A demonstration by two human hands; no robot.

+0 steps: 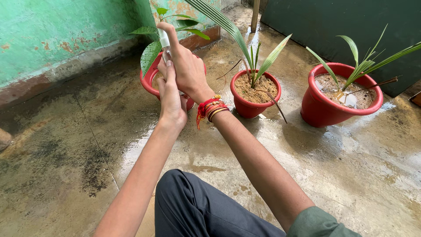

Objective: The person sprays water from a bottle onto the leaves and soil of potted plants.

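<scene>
A: How is the spray bottle [165,44] held?

B: It is gripped by the right hand [186,66], index finger laid over the nozzle top, and steadied from below by the left hand [171,103], closed on its base. It is kept above the far left red pot [149,79] with the broad-leaved plant [151,52].

A: What could go wrong?

B: The bottle might be dropped if wet fingers slipped, judging by the wet concrete floor [307,153]. Spray could be blocked by the leaves directly ahead.

A: And nearby?

B: A middle pot [254,107] and a right pot [329,109], both with palm seedlings, are set apart to the right.
</scene>
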